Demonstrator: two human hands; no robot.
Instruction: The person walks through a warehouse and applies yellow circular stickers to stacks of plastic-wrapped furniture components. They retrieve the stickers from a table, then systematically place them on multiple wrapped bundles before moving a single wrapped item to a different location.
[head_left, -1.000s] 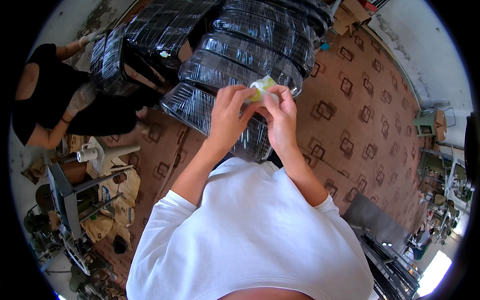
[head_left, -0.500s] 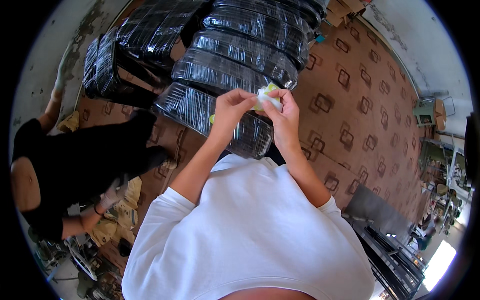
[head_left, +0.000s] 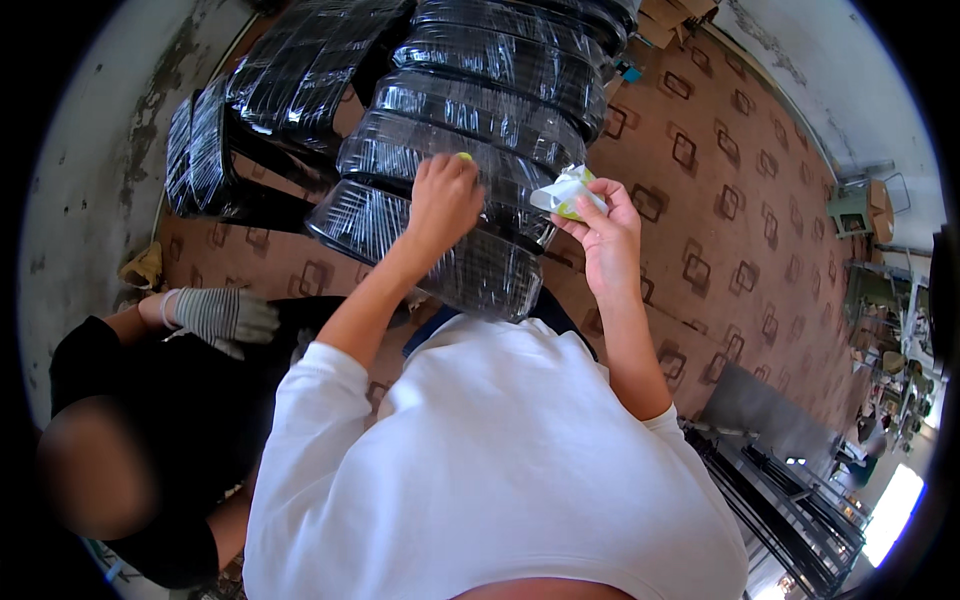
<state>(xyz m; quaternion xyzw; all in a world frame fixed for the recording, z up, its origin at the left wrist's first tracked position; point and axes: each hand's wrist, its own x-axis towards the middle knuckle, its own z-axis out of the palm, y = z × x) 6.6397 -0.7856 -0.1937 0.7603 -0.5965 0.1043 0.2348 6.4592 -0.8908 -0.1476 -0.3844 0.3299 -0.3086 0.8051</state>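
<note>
The crumpled paper [head_left: 568, 192], white with yellow-green patches, is just right of the middle, in the upper half of the frame. The right hand [head_left: 608, 232] has it pinched between thumb and fingers. The left hand [head_left: 446, 205] is near the top middle of the frame, with its fingers bent down over the wrapped black bundles [head_left: 480, 98]. A small yellow-green bit [head_left: 465, 156] peeks out by its fingertips, but I cannot tell if they grip it. The bundles are covered in shiny clear plastic and sit in a row up to the top edge. More wrapped black things [head_left: 310, 75] stand at the upper left.

Under them is a brown floor [head_left: 690, 250] with dark box shapes on it. At the lower left, another person in black [head_left: 200, 420] wears a striped glove [head_left: 222, 316]. Long dark bars [head_left: 765, 505] lie at the lower right. Some brown boxes [head_left: 672, 18] are near the top edge, right of the bundles.
</note>
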